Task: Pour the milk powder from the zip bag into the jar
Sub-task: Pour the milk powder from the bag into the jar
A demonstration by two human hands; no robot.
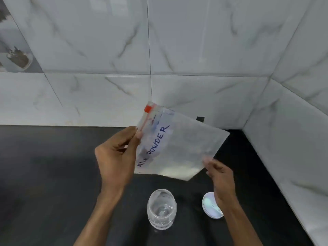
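Observation:
A clear zip bag [179, 144] marked "MILK POWDER" hangs tilted in the air above the black counter, with white powder gathered in its low right corner. Its zip edge with a red slider faces up and left. My left hand [117, 155] pinches that zip edge. My right hand [219, 176] pinches the bag's lower right edge. Below the bag stands an open clear glass jar [161, 209], upright on the counter and apart from both hands. Its white lid [209, 205] lies to the right, partly hidden by my right wrist.
The black counter [53, 174] runs into a corner of white marble-look wall tiles [195, 41] at the back and right. A small dark outlet [200, 119] sits low on the back wall behind the bag.

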